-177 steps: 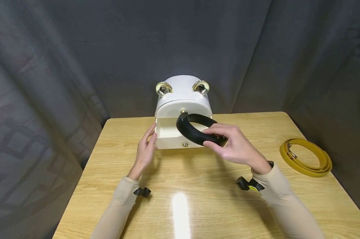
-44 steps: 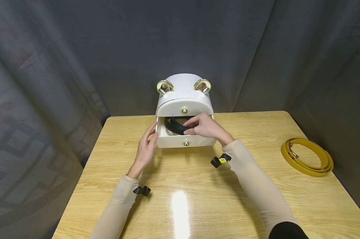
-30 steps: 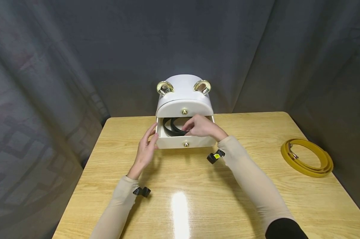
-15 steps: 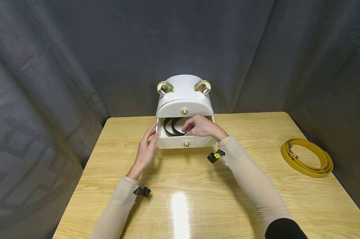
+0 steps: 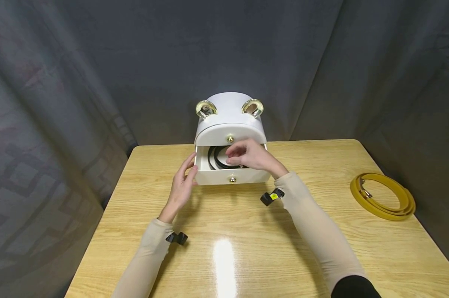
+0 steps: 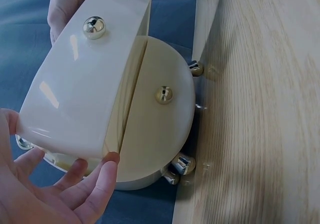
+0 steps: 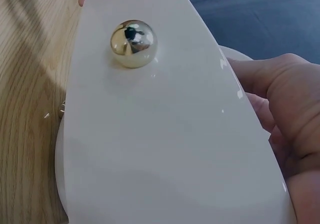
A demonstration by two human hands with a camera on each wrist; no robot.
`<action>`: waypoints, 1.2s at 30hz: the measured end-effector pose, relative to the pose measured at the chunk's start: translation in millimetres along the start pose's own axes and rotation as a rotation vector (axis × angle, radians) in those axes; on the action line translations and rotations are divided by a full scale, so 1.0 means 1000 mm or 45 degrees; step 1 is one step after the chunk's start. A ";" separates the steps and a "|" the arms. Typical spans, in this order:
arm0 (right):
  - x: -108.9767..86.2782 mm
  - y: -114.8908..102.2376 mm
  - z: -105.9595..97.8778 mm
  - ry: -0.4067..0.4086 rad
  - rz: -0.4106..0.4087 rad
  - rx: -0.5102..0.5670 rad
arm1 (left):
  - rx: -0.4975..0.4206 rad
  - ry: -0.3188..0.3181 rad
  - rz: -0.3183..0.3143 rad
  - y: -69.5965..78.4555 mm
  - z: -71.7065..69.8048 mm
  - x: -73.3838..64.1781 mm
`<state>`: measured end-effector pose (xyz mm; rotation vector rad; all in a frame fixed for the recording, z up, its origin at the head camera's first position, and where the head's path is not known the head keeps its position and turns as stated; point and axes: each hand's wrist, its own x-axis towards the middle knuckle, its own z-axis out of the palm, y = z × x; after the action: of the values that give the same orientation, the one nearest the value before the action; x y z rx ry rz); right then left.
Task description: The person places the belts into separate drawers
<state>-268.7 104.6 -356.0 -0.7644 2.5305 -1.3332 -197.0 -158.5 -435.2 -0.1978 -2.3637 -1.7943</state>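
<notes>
A black coiled belt point(image 5: 218, 162) lies inside the pulled-out lower drawer point(image 5: 213, 178) of a white, round-topped cabinet point(image 5: 230, 105). My right hand point(image 5: 254, 155) hovers over the drawer just above the belt, thumb and fingers apart and relaxed. In the right wrist view, the drawer front point(image 7: 155, 124) with its gold knob point(image 7: 133, 43) hides the belt and part of the hand. My left hand point(image 5: 180, 186) holds the drawer's left side near the front corner. Its fingertips point(image 6: 111, 159) touch the drawer's side in the left wrist view.
A mustard-yellow coiled belt point(image 5: 403, 203) lies near the wooden table's point(image 5: 269, 252) right edge. Two gold horn-like ornaments point(image 5: 252, 108) sit on the cabinet's top. The upper drawer point(image 5: 213, 135) is closed. Dark curtains point(image 5: 165, 70) hang behind.
Earlier my right hand held the black belt in front of the drawer; it was then lowered inside. In the last half second that hand has risen slightly off the belt. My left hand stayed put.
</notes>
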 end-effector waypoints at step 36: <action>-0.033 0.006 -0.018 0.262 -0.058 0.085 | 0.188 -0.025 0.023 0.008 -0.007 -0.002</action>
<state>-249.2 137.6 -353.1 -0.7092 2.6202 -1.5780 -193.4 -163.5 -426.1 -0.2175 -2.4863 -1.6087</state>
